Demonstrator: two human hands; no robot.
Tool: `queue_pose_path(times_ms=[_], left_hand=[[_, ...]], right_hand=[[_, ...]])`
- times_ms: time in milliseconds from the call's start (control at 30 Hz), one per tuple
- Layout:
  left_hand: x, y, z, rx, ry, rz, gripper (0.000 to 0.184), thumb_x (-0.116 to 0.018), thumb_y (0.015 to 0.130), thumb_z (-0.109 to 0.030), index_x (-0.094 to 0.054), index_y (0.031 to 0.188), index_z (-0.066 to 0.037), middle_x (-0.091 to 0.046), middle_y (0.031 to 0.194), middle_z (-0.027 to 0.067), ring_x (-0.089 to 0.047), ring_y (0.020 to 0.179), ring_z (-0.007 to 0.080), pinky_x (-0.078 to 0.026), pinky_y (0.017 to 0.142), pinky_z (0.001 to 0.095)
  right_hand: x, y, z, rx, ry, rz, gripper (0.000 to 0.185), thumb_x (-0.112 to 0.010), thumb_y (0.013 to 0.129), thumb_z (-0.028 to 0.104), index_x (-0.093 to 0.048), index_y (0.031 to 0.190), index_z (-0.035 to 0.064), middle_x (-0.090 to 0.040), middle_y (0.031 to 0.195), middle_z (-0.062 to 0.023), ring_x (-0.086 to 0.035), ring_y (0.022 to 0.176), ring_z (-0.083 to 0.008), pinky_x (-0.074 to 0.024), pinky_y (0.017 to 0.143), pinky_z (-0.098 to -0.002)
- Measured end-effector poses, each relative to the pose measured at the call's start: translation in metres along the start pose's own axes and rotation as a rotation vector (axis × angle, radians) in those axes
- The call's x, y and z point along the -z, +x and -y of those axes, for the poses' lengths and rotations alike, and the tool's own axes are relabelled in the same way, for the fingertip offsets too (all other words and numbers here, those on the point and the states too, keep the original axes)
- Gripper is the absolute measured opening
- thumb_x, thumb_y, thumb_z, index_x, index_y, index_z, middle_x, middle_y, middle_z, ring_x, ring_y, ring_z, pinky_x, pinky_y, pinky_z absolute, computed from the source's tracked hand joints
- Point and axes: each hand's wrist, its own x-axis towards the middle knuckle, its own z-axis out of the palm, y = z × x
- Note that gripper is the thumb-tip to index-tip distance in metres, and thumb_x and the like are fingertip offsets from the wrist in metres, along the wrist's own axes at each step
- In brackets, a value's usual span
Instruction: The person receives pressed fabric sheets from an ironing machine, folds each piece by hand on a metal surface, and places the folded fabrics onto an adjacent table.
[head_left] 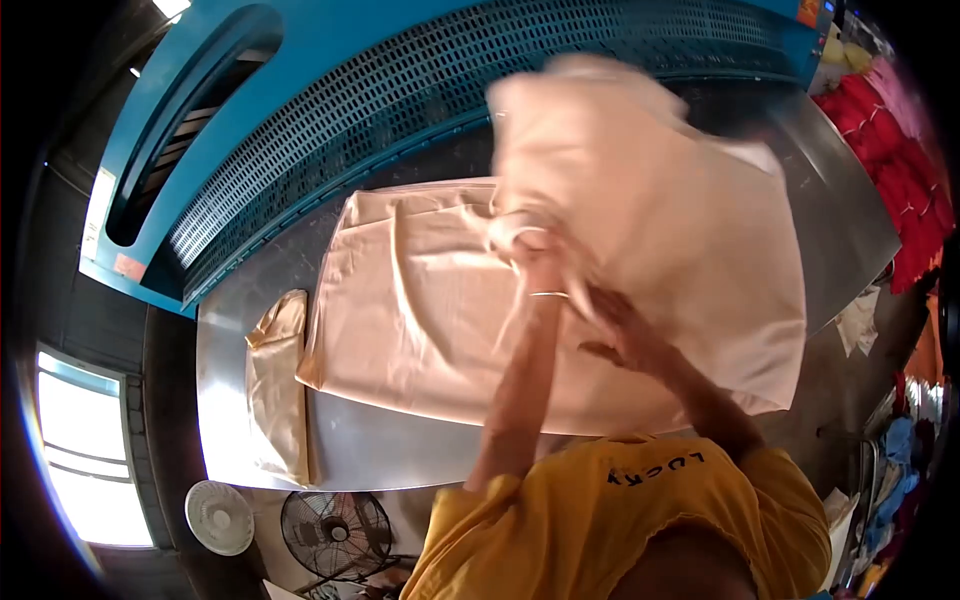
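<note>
A big piece of peach satin cloth lies spread over the metal table, with its right part lifted and blurred by motion. My left hand is in the middle, closed on a bunched fold of the satin; a thin bangle circles the wrist. Just to its right, my right hand is against the cloth, thumb apart from the fingers. The fingertips are smeared by motion. A smaller folded satin piece rests on the table at the left.
A blue machine with a perforated guard runs along the table's far side. The metal tabletop ends near my body. Fans stand below at the left. Red cloth bundles and other fabrics are at the right.
</note>
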Motion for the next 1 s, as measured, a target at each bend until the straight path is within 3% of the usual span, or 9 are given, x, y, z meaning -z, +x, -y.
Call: queue_pose_path(times_ms=[200, 333, 400, 433, 533, 667, 733, 900, 1000], left_hand=[[0.347, 0.019, -0.064, -0.274, 0.864, -0.651, 0.053, -0.056, 0.077, -0.04, -0.042, 0.117, -0.008, -0.051, 0.101, 0.0055, -0.048, 0.09, 0.0194, -0.044, 0.073, 0.0358], [0.481, -0.019, -0.13, 0.558, 1.704, -0.966, 0.095, -0.067, 0.055, -0.061, -0.027, 0.133, -0.026, -0.05, 0.113, 0.0094, -0.05, 0.099, 0.0325, -0.043, 0.085, 0.0416], [0.504, -0.021, -0.141, 0.087, 1.111, -0.767, 0.099, -0.077, 0.049, -0.051, -0.033, 0.132, -0.018, -0.05, 0.119, 0.0133, -0.048, 0.109, 0.0312, -0.043, 0.088, 0.0447], [0.532, 0.002, -0.125, 0.263, 0.958, -0.834, 0.091, -0.077, 0.051, -0.047, -0.04, 0.127, -0.013, -0.053, 0.115, 0.014, -0.051, 0.106, 0.0303, -0.045, 0.085, 0.0432], [0.47, 0.029, -0.149, 0.424, 0.132, -0.691, 0.04, -0.074, 0.064, -0.025, -0.062, 0.095, -0.002, -0.061, 0.087, 0.0085, -0.058, 0.073, 0.0207, -0.052, 0.061, 0.0334], [0.304, 0.032, -0.177, 0.056, 0.146, -0.34, 0.018, -0.063, 0.075, -0.016, -0.063, 0.086, -0.003, -0.059, 0.079, 0.006, -0.055, 0.066, 0.0159, -0.047, 0.056, 0.0305], [0.221, 0.009, -0.154, -0.048, 0.254, -0.087, 0.011, -0.057, 0.079, -0.013, -0.063, 0.083, -0.004, -0.058, 0.076, 0.0027, -0.054, 0.063, 0.0144, -0.048, 0.065, 0.0304], [0.04, -0.16, -0.159, -0.281, 0.694, 1.044, 0.063, -0.07, 0.072, -0.012, -0.038, 0.124, 0.003, -0.054, 0.099, 0.0083, -0.056, 0.079, 0.0162, -0.051, 0.071, 0.029], [0.049, -0.25, -0.107, -0.208, 0.851, 1.116, 0.102, -0.078, 0.06, -0.03, -0.016, 0.138, -0.006, -0.044, 0.125, 0.017, -0.046, 0.109, 0.0335, -0.036, 0.093, 0.0429]], right_hand=[[-0.057, -0.059, -0.021, -0.448, -0.27, -0.173, 0.033, -0.064, 0.075, 0.014, -0.055, 0.105, 0.0025, -0.049, 0.119, -0.0122, -0.044, 0.113, -0.0296, -0.0346, 0.092, -0.0419], [-0.038, -0.111, -0.006, -0.532, -0.316, -0.161, 0.028, -0.061, 0.076, 0.009, -0.055, 0.103, 0.0046, -0.051, 0.118, -0.0101, -0.046, 0.111, -0.0284, -0.0358, 0.089, -0.0424], [-0.033, -0.143, -0.012, -0.603, -0.381, -0.245, 0.029, -0.06, 0.077, 0.01, -0.055, 0.106, 0.0054, -0.05, 0.119, -0.0099, -0.046, 0.111, -0.0288, -0.0352, 0.09, -0.0425], [-0.031, -0.163, -0.023, -0.637, -0.467, -0.336, 0.03, -0.059, 0.078, 0.011, -0.055, 0.107, 0.0058, -0.05, 0.119, -0.0098, -0.045, 0.111, -0.0291, -0.0347, 0.09, -0.0426], [-0.003, -0.204, -0.032, -1.044, -0.656, -0.531, 0.028, -0.056, 0.081, 0.018, -0.056, 0.107, 0.0094, -0.051, 0.119, -0.009, -0.046, 0.109, -0.0307, -0.0344, 0.09, -0.0439], [0.028, -0.223, -0.026, -1.466, -0.117, -0.344, 0.035, -0.056, 0.084, 0.027, -0.052, 0.114, 0.0099, -0.062, 0.1, -0.0097, -0.059, 0.085, -0.0228, -0.0457, 0.07, -0.0329], [0.007, -0.24, -0.038, -1.189, -0.106, -0.378, 0.032, -0.056, 0.084, 0.029, -0.054, 0.109, 0.0088, -0.063, 0.089, -0.0101, -0.058, 0.072, -0.0186, -0.046, 0.061, -0.028], [0.006, -0.242, -0.038, -0.964, 0.732, -0.746, 0.036, -0.058, 0.08, 0.021, -0.054, 0.11, 0.0011, -0.063, 0.081, -0.0016, -0.056, 0.071, -0.0106, -0.0449, 0.065, -0.0276], [0.034, -0.213, 0.036, -0.86, 0.905, -1.063, 0.036, -0.054, 0.082, 0.012, -0.052, 0.115, -0.0012, -0.06, 0.1, -0.0023, -0.055, 0.084, -0.0094, -0.0444, 0.074, -0.0247]])
